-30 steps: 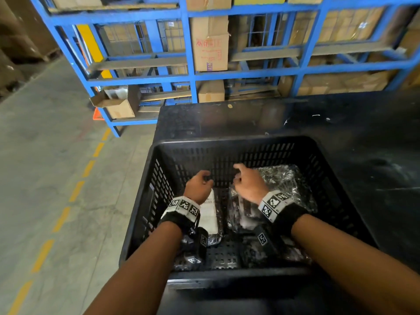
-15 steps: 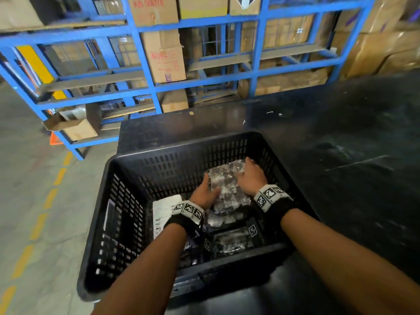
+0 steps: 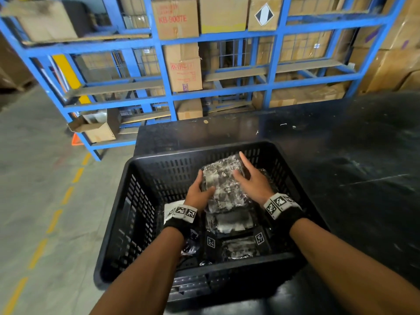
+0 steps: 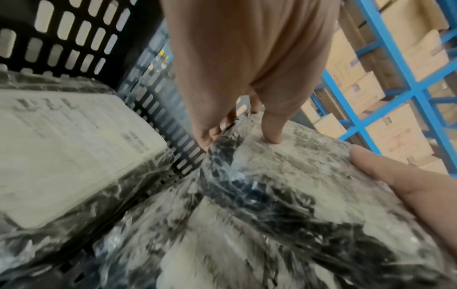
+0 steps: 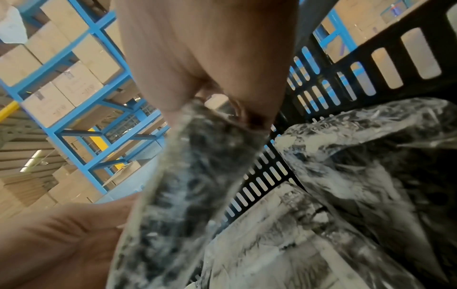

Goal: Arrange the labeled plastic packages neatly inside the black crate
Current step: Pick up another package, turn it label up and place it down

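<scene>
Crate: black plastic crate point(image 3: 145, 201) with slotted walls, standing at the near left corner of the black table point(image 3: 363, 178); its left wall overhangs the table's left edge.
Held package: clear plastic package point(image 3: 225, 185) with dark contents, raised between both hands inside the crate, toward the far wall, tilted with its far end higher.
Left hand: left hand point(image 3: 200, 194) grips the package's left edge; thumb point(image 4: 272, 129) pressed on the top face, fingers curled under the edge.
Right hand: right hand point(image 3: 252, 180) holds the package's right edge; thumb on the top face, fingers extended along the right side and wrapping under it. In the right wrist view the fingers point(image 5: 249, 115) curl round the edge.
Package with label: second package with a white printed label point(image 4: 69, 148) lies flat on the crate floor by the left wall, below the left hand.
Other packages: further clear packages point(image 3: 234, 221) lie on the crate floor under and near the held one, toward the near wall; one more point(image 5: 371, 156) rests against the right wall.
Wrists: black bands with square marker tags point(image 3: 280, 204) on both wrists.
Background: blue steel rack point(image 3: 272, 87) behind the table, loaded with cardboard boxes point(image 3: 184, 69); concrete floor point(image 3: 34, 178) with a dashed yellow line at left.
</scene>
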